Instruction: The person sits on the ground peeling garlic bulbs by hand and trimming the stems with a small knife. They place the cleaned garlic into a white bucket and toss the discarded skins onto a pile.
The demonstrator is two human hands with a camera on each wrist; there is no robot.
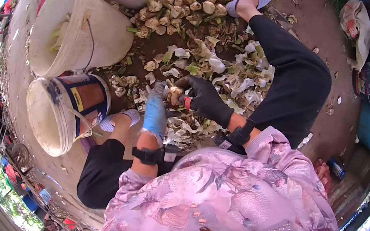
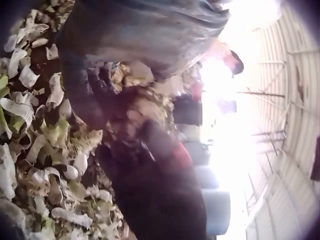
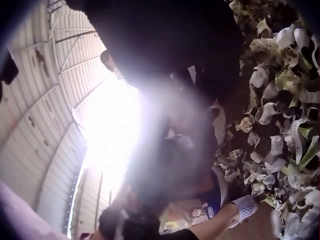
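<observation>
Between the two gloved hands is a pale brown bulb (image 1: 174, 96), also blurred in the left wrist view. The left hand (image 1: 155, 111), in a blue glove, grips its near left side. From the right, the right hand (image 1: 208, 102), in a dark glove, pinches the bulb with curled fingers; a red band (image 1: 187, 102) shows at its thumb. In the left wrist view the left hand (image 2: 145, 40) is above the right hand (image 2: 155, 195), the bulb between them. Glare and blur cover much of the right hand (image 3: 175, 145) in the right wrist view.
Peeled white skins (image 1: 246, 84) litter the ground beyond the hands, with a heap of bulbs (image 1: 176, 12) farther off. A large white bucket (image 1: 107, 29) and a labelled bucket (image 1: 57, 130) lie tipped at the left. The person's legs flank the work.
</observation>
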